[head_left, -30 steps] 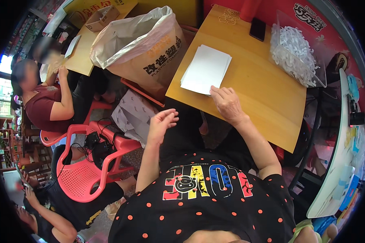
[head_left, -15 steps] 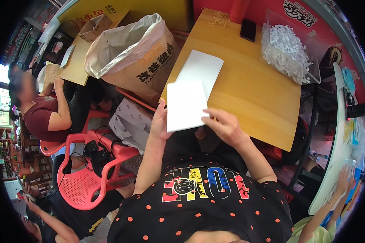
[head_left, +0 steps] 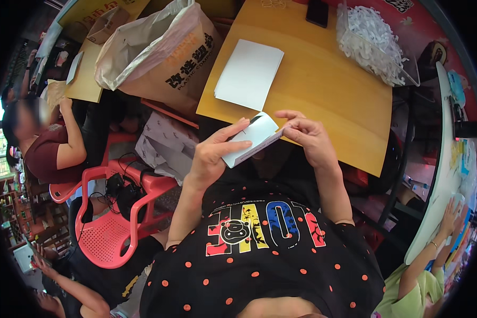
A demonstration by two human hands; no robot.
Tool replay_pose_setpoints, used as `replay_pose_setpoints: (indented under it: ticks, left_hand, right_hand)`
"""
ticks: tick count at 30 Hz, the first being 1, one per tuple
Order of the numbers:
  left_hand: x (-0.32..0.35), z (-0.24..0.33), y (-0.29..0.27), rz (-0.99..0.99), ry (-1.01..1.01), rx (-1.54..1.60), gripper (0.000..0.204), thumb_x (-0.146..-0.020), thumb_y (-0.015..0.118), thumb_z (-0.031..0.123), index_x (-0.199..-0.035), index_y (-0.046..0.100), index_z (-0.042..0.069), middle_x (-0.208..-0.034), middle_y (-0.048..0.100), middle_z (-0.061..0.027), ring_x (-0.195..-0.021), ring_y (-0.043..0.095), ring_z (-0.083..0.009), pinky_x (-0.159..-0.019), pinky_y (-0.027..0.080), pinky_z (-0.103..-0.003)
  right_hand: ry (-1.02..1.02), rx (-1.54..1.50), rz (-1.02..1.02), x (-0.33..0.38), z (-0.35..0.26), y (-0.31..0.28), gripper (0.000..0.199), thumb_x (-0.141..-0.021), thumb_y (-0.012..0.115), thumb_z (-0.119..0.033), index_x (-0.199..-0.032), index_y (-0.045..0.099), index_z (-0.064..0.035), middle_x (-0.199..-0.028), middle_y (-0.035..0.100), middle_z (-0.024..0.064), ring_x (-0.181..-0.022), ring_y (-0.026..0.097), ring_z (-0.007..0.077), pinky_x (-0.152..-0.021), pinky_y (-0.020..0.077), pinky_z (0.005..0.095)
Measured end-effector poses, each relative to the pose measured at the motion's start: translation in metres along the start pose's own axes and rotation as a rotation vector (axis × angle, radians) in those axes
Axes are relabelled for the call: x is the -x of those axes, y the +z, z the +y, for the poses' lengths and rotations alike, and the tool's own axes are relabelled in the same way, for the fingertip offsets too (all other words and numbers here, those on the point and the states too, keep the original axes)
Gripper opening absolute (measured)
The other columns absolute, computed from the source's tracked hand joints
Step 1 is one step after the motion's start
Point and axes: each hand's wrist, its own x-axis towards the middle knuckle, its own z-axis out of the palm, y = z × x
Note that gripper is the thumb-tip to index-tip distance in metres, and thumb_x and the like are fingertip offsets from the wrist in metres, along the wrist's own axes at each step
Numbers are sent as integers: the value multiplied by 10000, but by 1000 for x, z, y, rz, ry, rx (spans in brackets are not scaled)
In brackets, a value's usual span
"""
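Left hand: closed round the left end of a folded white card, your thumb and fingers lying over its top face. Right hand: thumb and index finger pinched on the card's right end, other fingers loosely curled. You hold the card tilted, off the near edge of the wooden table, in front of your body. Just beyond it, on the table's left part, sits a stack of white sheets, edges slightly uneven. Far side: black phone. Far right: clear plastic bin heaped with white strips. Left of the table: open woven sack. Nearer left: pink plastic armchair with black cables on it.
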Motion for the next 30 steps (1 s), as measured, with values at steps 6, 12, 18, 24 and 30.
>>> replay_pose_setpoints:
  ticks: [6,12,18,24,30]
  left_hand:
    - [-1,0,5,-88,185,-327,390,-758,623,-124,-1114,704,13,-1371,559,-194,-1278,547,-347,-1061,457,-375]
    - [32,-19,8,369,-518,282,276,-935,564,-22,-1201,640,-17,-1228,633,-154,-943,695,-216,-700,535,-250]
    - [27,-18,14,158,-831,1174,257,-971,580,58,-1195,616,-61,-1009,708,-174,-636,720,-194,-327,420,-159]
    - [27,-28,26,208,-767,1078,297,-945,566,-4,-1231,599,-76,-1050,700,-219,-840,737,-263,-600,593,-255]
    - [20,-10,28,287,-509,1043,297,-922,538,-56,-1206,613,-103,-1087,694,-218,-994,708,-291,-871,589,-357]
  right_hand:
    - [49,-103,39,-4,23,0,122,-895,707,-108,-936,733,4,-887,712,27,-796,631,88,-765,496,232]
    - [-259,163,261,-3,19,-1,72,-880,708,-7,-932,726,40,-939,699,54,-838,622,97,-755,496,228]
    - [-230,192,173,-1,10,8,60,-866,723,-9,-912,733,29,-895,715,58,-802,635,96,-713,510,229]
    - [-135,-81,258,-3,18,7,69,-821,764,4,-816,695,7,-795,711,65,-688,627,67,-646,506,205]
    - [-117,-80,251,-5,20,9,110,-806,770,16,-787,663,1,-794,709,75,-685,627,71,-645,500,201]
